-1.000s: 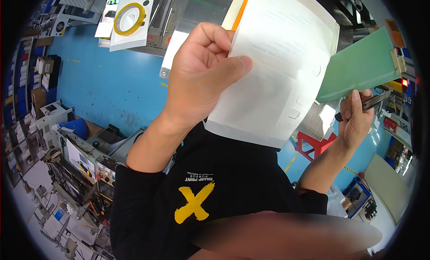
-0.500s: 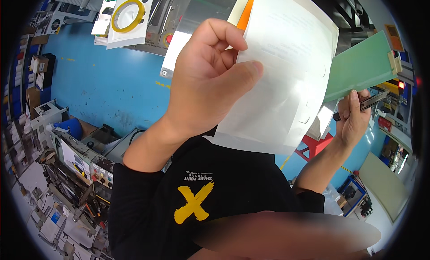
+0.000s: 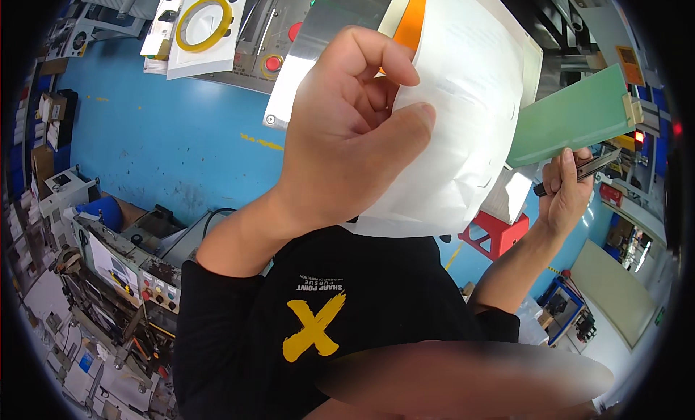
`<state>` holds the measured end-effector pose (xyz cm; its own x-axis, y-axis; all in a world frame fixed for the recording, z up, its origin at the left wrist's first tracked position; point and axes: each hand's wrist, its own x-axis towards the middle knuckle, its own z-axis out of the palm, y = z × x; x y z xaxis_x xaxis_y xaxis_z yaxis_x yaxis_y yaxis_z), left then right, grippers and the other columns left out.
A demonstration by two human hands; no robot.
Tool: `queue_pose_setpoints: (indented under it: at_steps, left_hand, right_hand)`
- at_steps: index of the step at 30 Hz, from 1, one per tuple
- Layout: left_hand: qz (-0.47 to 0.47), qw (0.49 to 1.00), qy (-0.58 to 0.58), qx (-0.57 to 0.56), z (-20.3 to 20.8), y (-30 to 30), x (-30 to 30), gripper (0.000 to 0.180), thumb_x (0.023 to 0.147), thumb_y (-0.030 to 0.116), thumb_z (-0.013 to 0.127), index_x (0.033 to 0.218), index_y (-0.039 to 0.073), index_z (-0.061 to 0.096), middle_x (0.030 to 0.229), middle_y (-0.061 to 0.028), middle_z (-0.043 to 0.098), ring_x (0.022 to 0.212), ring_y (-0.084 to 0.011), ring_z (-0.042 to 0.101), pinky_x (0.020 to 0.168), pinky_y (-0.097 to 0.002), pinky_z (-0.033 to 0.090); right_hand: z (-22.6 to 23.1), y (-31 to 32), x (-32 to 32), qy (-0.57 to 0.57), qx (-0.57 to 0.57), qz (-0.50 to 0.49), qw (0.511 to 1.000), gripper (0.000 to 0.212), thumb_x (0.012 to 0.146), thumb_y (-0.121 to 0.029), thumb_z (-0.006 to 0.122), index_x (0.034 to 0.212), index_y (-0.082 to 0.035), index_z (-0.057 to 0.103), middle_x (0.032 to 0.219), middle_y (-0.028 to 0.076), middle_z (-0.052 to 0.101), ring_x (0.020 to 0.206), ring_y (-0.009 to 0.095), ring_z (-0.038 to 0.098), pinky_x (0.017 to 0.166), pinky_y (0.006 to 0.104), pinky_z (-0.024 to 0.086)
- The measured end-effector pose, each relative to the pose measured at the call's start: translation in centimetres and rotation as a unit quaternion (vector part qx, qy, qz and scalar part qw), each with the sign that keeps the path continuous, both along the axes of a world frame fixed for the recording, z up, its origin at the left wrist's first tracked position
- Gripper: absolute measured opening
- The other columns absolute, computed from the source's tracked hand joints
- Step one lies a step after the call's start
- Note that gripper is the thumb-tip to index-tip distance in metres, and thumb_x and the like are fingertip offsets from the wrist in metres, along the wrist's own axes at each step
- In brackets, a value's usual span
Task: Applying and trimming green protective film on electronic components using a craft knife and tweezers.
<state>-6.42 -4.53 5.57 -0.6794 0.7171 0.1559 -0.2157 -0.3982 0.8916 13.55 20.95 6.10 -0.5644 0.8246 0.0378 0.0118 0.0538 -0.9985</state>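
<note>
My left hand point(image 3: 347, 130) is closed at the left edge of a large white paper sheet point(image 3: 463, 123), its thumb lying over the front and its other fingers curled. The sheet hangs bowed and creased in front of my black shirt, above my lap. Behind its upper left edge shows an orange strip point(image 3: 413, 22). On the right, my right hand point(image 3: 566, 192) is wrapped round a utility knife point(image 3: 594, 165) with a dark handle and a metal front, pointing up and right. Just above those fingertips is the lower edge of a green board point(image 3: 572, 116); whether they touch, I cannot tell.
A machine panel with a red button point(image 3: 273, 64) and a roll of yellow tape point(image 3: 205, 23) are at the upper left. A red stool point(image 3: 499, 235) stands on the blue floor point(image 3: 166, 130) at right. Old machinery point(image 3: 130, 275) fills the lower left.
My left hand has moved slightly right with the sheet, which now bows and creases more, its lower edge higher. My right hand, still holding the utility knife, has shifted a little left.
</note>
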Motion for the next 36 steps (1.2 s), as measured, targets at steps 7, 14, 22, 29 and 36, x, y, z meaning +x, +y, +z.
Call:
queue_pose_setpoints:
  at_steps: [7,14,22,29,36]
  left_hand:
    - [0.039,0.998,-0.042,0.032,0.5,0.7,0.5,0.026,0.087,-0.008,0.059,0.104,0.005,0.045,0.096,-0.0038,0.057,0.078,-0.0010,0.057,0.062,-0.0164,0.046]
    - [-0.002,0.993,-0.030,0.118,0.1,0.8,-0.1,0.028,0.087,-0.010,0.059,0.103,0.005,0.042,0.100,-0.0033,0.049,0.083,-0.0032,0.051,0.068,-0.0193,0.044]
    - [-0.024,0.983,-0.005,0.184,2.8,1.2,-0.9,0.031,0.087,-0.011,0.058,0.104,0.006,0.039,0.100,-0.0044,0.048,0.085,-0.0050,0.049,0.072,-0.0225,0.045]
    - [-0.020,0.984,-0.011,0.175,5.5,0.9,-1.0,0.033,0.085,-0.009,0.061,0.104,0.006,0.038,0.096,-0.0039,0.049,0.083,-0.0055,0.049,0.071,-0.0229,0.045]
    - [-0.016,0.984,-0.023,0.176,6.5,0.6,-0.8,0.035,0.084,-0.008,0.062,0.106,0.005,0.039,0.097,-0.0044,0.050,0.085,-0.0062,0.050,0.075,-0.0232,0.046]
  right_hand:
    - [0.4,-0.4,0.0,-0.002,-0.004,0.003,1.000,0.009,0.097,-0.004,0.059,0.106,-0.005,0.056,0.069,-0.002,0.047,0.051,0.004,0.035,0.045,0.0205,0.027]
    - [0.8,-0.9,0.0,0.000,0.006,-0.012,1.000,0.010,0.097,-0.005,0.059,0.106,-0.006,0.055,0.069,-0.002,0.047,0.051,0.004,0.036,0.045,0.0210,0.026]
    - [0.4,-1.2,0.1,0.017,0.002,0.002,1.000,0.009,0.095,-0.006,0.062,0.101,-0.008,0.055,0.071,-0.003,0.051,0.050,0.003,0.039,0.043,0.0196,0.030]
    - [-0.4,-0.8,0.3,0.030,-0.012,-0.022,0.999,0.019,0.091,-0.002,0.066,0.105,-0.009,0.055,0.071,-0.004,0.051,0.048,0.003,0.037,0.043,0.0204,0.025]
    - [-0.5,-1.0,0.1,0.015,0.000,-0.028,0.999,0.018,0.092,-0.005,0.066,0.106,-0.005,0.057,0.071,-0.004,0.050,0.048,0.002,0.038,0.043,0.0198,0.026]
